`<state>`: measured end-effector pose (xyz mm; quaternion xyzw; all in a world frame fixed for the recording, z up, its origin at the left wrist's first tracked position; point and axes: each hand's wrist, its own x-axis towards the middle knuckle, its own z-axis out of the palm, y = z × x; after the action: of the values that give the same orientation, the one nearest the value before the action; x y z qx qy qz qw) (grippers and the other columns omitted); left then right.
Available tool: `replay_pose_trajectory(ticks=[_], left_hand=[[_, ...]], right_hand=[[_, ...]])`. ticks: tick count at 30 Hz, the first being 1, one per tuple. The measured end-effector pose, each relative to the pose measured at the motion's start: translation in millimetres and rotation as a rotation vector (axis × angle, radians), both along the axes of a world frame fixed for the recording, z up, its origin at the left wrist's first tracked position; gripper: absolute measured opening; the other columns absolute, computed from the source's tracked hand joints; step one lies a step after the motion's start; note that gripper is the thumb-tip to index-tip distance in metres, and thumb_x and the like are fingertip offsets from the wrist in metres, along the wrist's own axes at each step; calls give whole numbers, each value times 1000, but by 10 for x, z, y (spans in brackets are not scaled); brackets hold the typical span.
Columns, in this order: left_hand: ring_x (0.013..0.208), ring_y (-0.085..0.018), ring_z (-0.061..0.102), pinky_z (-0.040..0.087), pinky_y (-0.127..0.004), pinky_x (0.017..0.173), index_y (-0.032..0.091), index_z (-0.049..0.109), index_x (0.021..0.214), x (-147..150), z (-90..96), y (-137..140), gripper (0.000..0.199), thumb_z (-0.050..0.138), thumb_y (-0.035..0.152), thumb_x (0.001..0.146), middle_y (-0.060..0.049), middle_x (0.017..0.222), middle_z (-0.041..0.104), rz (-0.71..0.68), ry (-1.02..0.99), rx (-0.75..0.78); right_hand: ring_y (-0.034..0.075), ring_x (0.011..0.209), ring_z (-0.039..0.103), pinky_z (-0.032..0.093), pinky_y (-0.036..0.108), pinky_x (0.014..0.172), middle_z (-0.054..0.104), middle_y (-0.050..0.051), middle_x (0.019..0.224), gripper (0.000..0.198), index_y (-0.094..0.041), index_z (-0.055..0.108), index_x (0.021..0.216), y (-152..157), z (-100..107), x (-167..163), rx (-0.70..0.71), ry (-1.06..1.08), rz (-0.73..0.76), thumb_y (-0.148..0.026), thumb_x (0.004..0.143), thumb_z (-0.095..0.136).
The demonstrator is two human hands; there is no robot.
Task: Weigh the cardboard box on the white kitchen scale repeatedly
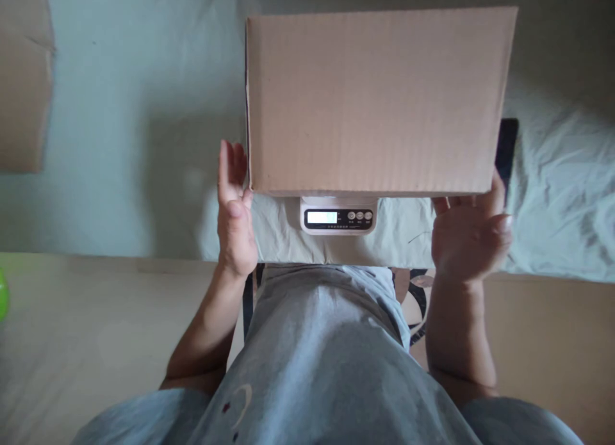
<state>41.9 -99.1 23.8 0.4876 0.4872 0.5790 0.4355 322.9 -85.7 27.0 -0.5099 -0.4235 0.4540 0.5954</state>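
Observation:
A plain brown cardboard box (379, 105) hides the platform of a white digital kitchen scale (303, 226). The scale's front panel, with a lit display (321, 218) and a row of buttons, shows below the box's near edge; I cannot read the figures. At the box's left near corner, my left hand (235, 214) stands upright with fingers stretched out, close against the side. My right hand (468, 237) is palm up at the right near corner, fingers extended and their tips hidden behind or beneath the box. Whether it bears any weight is unclear.
A pale green cloth (192, 67) covers the table, whose near edge runs just in front of my body. Another piece of cardboard (22, 80) lies at the far left. A dark flat object (507, 150) sticks out behind the box's right side. Something bright green (2, 294) shows at the left edge.

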Motion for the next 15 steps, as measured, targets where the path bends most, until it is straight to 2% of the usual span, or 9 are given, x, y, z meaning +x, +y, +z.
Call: replay_pose_trajectory(ticks=[4,8,11,15], left_hand=[[151,-26,25,29,-49,124,50,45,140,108,-17,-78,55,38,68,88,12,153,42,-39,25,-52],[153,-25,21,30,-49,123,51,53,131,201,80,-24,50,41,70,87,9,146,49,-33,8,-21],[153,-25,21,32,-46,123,50,59,122,203,199,170,47,45,74,83,10,141,53,-6,0,26],[148,-29,30,33,-47,123,39,59,124,139,259,579,55,50,74,82,9,145,49,-24,-14,105]], right_hand=[[27,127,56,42,51,110,67,-1,121,49,-39,66,112,-37,-10,-99,-2,7,59,-66,72,56],[27,127,56,40,49,113,67,-1,119,47,-39,68,109,32,69,-158,50,30,70,-65,71,56],[26,128,54,39,48,115,65,-1,118,45,-40,69,108,213,186,-149,94,39,77,-65,72,56],[22,127,53,39,42,115,63,-6,115,43,-45,70,103,569,312,-128,121,61,121,-68,68,59]])
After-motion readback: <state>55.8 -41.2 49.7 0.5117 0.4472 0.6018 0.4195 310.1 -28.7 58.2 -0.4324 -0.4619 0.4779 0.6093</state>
